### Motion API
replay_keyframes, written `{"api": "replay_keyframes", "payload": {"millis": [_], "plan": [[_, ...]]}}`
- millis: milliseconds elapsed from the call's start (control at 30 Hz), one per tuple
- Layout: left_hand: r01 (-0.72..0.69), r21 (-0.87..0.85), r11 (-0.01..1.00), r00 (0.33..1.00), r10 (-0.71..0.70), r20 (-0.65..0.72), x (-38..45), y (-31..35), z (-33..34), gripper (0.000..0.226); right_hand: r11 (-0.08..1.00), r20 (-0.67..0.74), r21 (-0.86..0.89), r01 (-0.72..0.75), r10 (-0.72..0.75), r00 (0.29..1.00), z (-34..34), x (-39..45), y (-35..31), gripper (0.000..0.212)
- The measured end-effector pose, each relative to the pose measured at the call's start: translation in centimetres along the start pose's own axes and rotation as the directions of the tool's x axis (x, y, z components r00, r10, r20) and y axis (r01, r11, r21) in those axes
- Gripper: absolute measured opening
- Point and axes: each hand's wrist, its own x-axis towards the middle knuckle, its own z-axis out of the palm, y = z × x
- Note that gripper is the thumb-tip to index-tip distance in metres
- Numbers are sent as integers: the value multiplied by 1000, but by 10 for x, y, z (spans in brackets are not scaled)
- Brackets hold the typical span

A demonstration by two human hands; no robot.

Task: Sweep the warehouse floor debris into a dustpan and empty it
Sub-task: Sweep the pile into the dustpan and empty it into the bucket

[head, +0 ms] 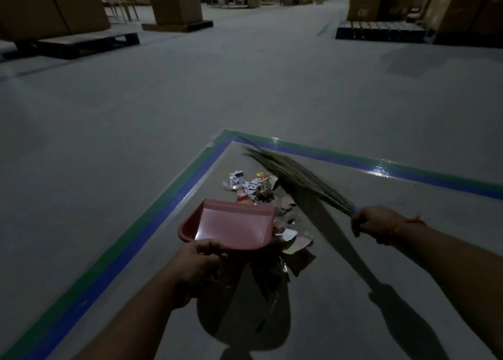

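My left hand (200, 264) grips the near rim of a pink dustpan (231, 225), which is held above the floor with its open mouth facing away from me. The pan looks empty inside. A pile of debris (253, 188), crumpled paper, wrappers and cardboard scraps, lies on the floor just beyond the pan and along its right side. My right hand (374, 223) grips the bound end of a grass broom (294, 177). Its bristles point up and left, past the far right of the pile.
Blue and green floor tape (174, 191) marks a corner around the spot. Pallets (87, 44) with large cardboard boxes (54, 6) stand at the back left, centre and back right (381, 30). A wide grey aisle (258, 74) runs ahead.
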Motion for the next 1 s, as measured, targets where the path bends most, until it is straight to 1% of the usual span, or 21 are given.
{"api": "replay_keyframes", "payload": {"millis": [67, 133, 233, 333, 400, 467, 533, 600, 667, 733, 800, 900, 1000], "plan": [[9, 13, 1000, 1000, -9, -12, -4, -7, -10, 31, 997, 26, -69, 30, -28, 999, -1, 5, -23, 33], [17, 19, 1000, 999, -16, -36, -6, -14, -20, 31, 987, 69, -149, 55, -45, 997, 2, 7, -41, 27], [39, 23, 999, 998, -38, -46, -12, -21, -27, 28, 961, 116, -259, 94, -66, 991, 7, 6, -49, 21], [60, 25, 998, 998, -59, -35, -19, -25, -32, 27, 953, 134, -279, 118, -83, 988, 6, -1, -35, 20], [76, 9, 997, 997, -76, -13, -21, -29, -37, 28, 932, 157, -338, 130, -81, 984, 5, -6, -16, 24], [78, 0, 997, 997, -78, 3, -22, -35, -42, 29, 927, 147, -355, 120, -72, 987, 7, -9, 9, 28], [79, -2, 997, 997, -79, 17, -23, -42, -49, 29, 938, 127, -325, 122, -84, 988, 10, -11, 34, 35], [85, -13, 996, 996, -84, 39, -24, -46, -53, 29, 952, 110, -279, 123, -96, 989, 8, -22, 43, 37], [95, -25, 995, 994, -93, 61, -27, -47, -56, 29, 966, 84, -224, 130, -114, 990, 6, -36, 39, 39], [97, -31, 995, 991, -93, 100, -29, -48, -57, 28, 977, 71, -179, 116, -105, 992, 7, -41, 34, 43], [91, -27, 996, 986, -86, 145, -34, -49, -56, 27, 986, 54, -140, 91, -85, 995, 9, -43, 29, 41], [101, 12, 995, 973, -102, 206, -38, -57, -61, 23, 988, 54, -122, 90, -84, 995, 15, -40, 21, 40], [121, 83, 989, 956, -138, 259, -36, -72, -76, 25, 993, 43, -78, 92, -88, 995, 21, -37, 14, 40]]}}
